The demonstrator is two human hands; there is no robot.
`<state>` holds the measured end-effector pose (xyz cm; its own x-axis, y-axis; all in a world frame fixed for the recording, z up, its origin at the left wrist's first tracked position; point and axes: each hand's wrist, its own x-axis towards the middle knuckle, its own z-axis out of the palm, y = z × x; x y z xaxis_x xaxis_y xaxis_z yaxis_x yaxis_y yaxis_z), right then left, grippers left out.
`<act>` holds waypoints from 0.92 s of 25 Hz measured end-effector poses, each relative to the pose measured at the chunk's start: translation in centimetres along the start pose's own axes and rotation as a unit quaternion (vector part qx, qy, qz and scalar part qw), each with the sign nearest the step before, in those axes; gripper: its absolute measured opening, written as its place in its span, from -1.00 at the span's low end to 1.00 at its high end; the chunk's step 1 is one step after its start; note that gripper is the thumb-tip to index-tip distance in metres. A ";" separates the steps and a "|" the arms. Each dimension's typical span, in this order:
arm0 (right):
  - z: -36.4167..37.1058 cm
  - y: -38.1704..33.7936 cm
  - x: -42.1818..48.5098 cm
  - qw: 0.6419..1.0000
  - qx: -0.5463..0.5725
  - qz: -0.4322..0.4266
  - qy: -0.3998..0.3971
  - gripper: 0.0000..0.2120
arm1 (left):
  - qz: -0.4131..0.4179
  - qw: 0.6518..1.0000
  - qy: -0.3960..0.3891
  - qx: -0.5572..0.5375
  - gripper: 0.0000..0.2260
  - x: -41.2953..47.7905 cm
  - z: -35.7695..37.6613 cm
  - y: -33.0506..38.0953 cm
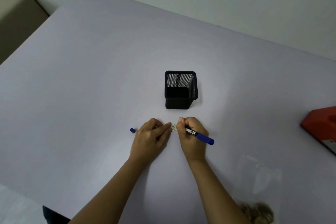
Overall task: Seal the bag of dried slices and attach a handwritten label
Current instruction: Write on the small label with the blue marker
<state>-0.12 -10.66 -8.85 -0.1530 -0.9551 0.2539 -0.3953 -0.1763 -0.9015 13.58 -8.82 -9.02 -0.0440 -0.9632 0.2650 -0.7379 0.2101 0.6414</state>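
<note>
The right hand is clenched round a blue marker pen, thumb and fingers curled about the barrel near its writing end. The blue back end sticks out toward the right and the tip is down on a small white label. The tip itself is hidden behind the fingers. The label lies flat on the table between the two hands and carries a few lines of small print too fine to read.

The left hand holds nothing. It rests palm down with its forefinger stretched out to the label's left end, touching it and, as far as the view allows, pressing it flat.

Just left of the left hand, the marker's blue cap lies on its own on the table. Beyond the hands, near them, stands a black mesh pen holder, square and upright.

Well to the right and nearer the person, a clear plastic bag lies flat on the table, hard to make out against the pale surface. A blurred heap of brownish dried slices shows at the bottom edge below it. A red box juts in at the right edge.
</note>
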 end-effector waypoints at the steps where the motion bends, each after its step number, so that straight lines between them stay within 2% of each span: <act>1: 0.0 0.0 0.0 1.000 -0.001 0.000 0.000 -0.69 | -0.001 1.000 0.000 0.001 -0.78 0.0 0.0 0.0; 23: 0.2 0.3 -0.1 1.000 -0.015 -0.013 0.006 -0.69 | -0.001 1.000 -0.011 0.007 -0.74 0.0 -0.3 0.0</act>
<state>-0.03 -10.66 -9.19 -0.1525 -0.9476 0.2808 -0.4262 -0.1932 -0.8837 13.74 -8.73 -8.84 -0.0568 -0.9672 0.2474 -0.7471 0.2056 0.6322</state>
